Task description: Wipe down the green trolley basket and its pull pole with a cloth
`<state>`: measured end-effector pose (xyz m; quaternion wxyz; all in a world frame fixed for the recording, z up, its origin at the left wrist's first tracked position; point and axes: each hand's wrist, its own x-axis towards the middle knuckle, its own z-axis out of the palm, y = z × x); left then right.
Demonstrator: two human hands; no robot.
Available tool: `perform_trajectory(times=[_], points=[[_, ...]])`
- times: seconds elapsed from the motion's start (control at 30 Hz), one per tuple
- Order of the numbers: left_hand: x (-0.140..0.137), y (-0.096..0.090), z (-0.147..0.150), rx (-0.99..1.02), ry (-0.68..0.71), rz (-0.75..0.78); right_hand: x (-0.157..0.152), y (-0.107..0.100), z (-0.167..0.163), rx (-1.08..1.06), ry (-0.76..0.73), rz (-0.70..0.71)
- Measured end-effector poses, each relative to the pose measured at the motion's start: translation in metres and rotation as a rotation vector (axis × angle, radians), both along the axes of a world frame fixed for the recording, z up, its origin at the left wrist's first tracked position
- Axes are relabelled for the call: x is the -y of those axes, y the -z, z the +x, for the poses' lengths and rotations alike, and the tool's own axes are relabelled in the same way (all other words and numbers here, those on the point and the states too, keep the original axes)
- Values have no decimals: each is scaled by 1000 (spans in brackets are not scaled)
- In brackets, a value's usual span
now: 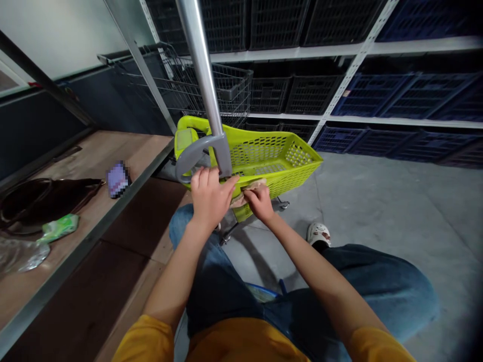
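Note:
A lime-green plastic shopping cart (pixel 279 176) with honeycomb-perforated sides stands on casters in front of me. A grey plastic bracket (pixel 225 156) with a looped handle joins its near left end to a shiny metal pole (pixel 204 65). My left hand (pixel 209 193) grips the lower part of that grey handle, fingers curled over it and thumb stretched along the cart's rim. My right hand (pixel 260 202) is closed on a crumpled beige cloth (pixel 238 201), pressed against the near side of the cart just below the rim. The right fingertips are partly hidden by the cloth.
Left, a brown shelf with a metal edge (pixel 94 221) carries a phone (pixel 117 179), a dark bag (pixel 45 201), a green packet (pixel 59 228) and clear plastic (pixel 22 255). Behind stand a wire cart (pixel 230 93) and racks of black and blue crates (pixel 400 95). Grey floor (pixel 396 201) lies right.

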<state>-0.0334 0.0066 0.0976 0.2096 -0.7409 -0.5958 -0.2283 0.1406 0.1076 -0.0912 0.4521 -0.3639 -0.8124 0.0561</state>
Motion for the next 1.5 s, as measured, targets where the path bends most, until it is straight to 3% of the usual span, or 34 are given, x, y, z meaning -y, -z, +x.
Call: perform_trajectory(times=[0.27,0.5,0.67,0.77,1.0,1.1,1.27,1.5], points=[[0,-1,1,-15,6,-1,31,47,-6,4,17,-98],[5,-2,0,-26,8,16,49,56,-17,-51,104,-95],[9,-2,-3,-38,-9,11,37,32,4,106,9,-52],[11,-1,-7,-53,-4,17,26,17,25,99,26,-45],[17,2,-23,-68,54,63,-4,-22,79,-395,484,2],[19,2,-30,-68,85,69,-2,-42,89,-488,592,45],[16,2,-32,-81,137,93,35,-57,65,-322,468,68],[8,-2,-19,-78,195,67,76,-86,17,-129,103,81]])
